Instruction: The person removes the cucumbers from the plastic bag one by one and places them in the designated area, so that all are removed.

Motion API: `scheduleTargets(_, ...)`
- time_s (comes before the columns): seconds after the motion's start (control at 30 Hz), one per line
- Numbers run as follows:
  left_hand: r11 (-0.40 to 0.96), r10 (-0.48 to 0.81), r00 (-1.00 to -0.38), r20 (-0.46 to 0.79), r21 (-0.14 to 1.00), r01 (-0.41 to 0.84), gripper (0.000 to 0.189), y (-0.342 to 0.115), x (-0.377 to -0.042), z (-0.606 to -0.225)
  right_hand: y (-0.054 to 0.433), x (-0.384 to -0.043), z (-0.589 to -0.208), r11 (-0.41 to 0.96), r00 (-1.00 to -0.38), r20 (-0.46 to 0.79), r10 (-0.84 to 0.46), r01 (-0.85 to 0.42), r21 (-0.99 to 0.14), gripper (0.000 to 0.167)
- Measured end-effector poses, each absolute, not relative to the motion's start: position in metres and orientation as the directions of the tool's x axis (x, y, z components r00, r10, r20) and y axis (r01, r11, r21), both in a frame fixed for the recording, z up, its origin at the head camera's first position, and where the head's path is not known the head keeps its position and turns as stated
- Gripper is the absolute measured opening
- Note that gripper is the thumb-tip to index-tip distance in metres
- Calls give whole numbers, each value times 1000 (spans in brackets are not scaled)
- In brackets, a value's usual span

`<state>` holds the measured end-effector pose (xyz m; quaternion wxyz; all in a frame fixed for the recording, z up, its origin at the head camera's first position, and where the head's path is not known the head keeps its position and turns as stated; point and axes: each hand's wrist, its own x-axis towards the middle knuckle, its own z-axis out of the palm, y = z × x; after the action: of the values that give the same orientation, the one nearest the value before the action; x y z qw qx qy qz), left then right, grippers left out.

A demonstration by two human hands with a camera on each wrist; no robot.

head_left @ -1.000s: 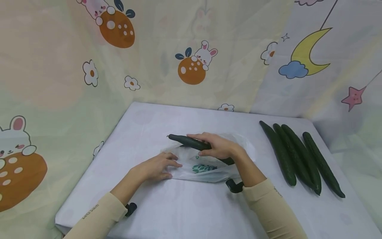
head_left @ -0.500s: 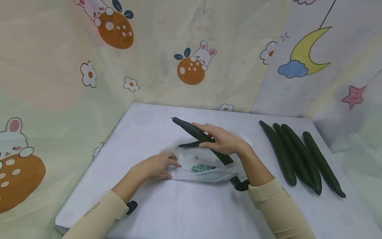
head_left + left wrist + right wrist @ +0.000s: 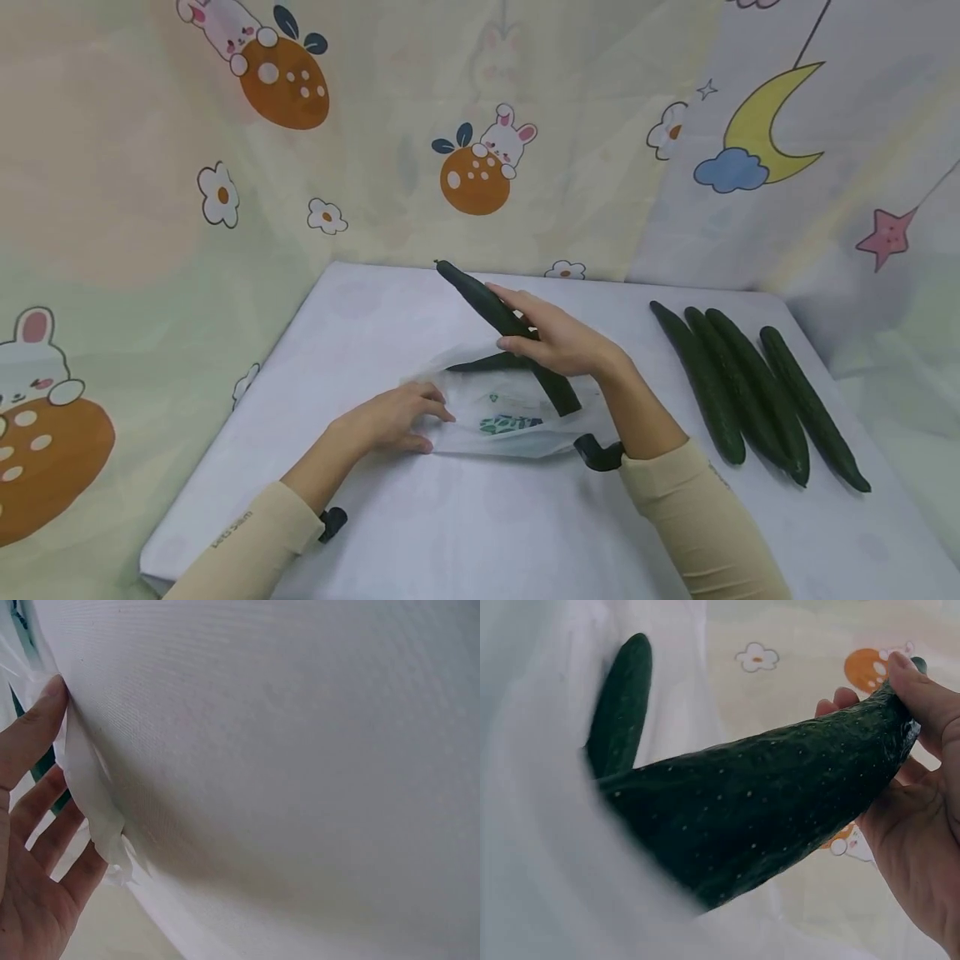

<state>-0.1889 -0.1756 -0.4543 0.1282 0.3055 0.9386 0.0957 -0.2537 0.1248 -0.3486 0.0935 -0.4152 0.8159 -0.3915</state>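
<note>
At the left we see a beige sleeve (image 3: pixel 258 537) of smooth cloth, and from it comes the left hand (image 3: pixel 397 418), which is not clenched: its fingers lie loosely spread at the edge of a plastic bag (image 3: pixel 465 421). This bag is thin, wrinkled and half transparent, with a green leaf print (image 3: pixel 512 424). At its upper side we find a dark, slim cucumber (image 3: pixel 480 364), partly covered by the film. Above it slants the held cucumber (image 3: pixel 480 298), long and shiny (the right wrist view shows us small pale dots on its skin), with its lower end hidden by the film. The right hand (image 3: pixel 562 337) grasps it between thumb and fingers. Further right, four cucumbers (image 3: pixel 757 387), tapered and dark green, lie on the white tablecloth (image 3: pixel 465 533), the last slightly apart.
</note>
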Motion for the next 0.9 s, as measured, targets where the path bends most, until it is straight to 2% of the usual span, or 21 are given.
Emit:
scheduleTargets(0.23, 791, 601, -779, -176, 268, 550, 45, -175, -189, -456, 117, -254, -338, 273, -635, 233, -737, -594, -757, 79)
scheduleTargets(0.57, 790, 601, -781, -168, 273, 549, 44, -176, -189, -458, 113, -254, -333, 248, -682, 227, -695, -524, -815, 83)
scheduleTargets(0.9, 792, 598, -785, -162, 272, 547, 43, -177, -189, -458, 112, -253, -322, 91, -657, 342, -672, -532, -842, 83)
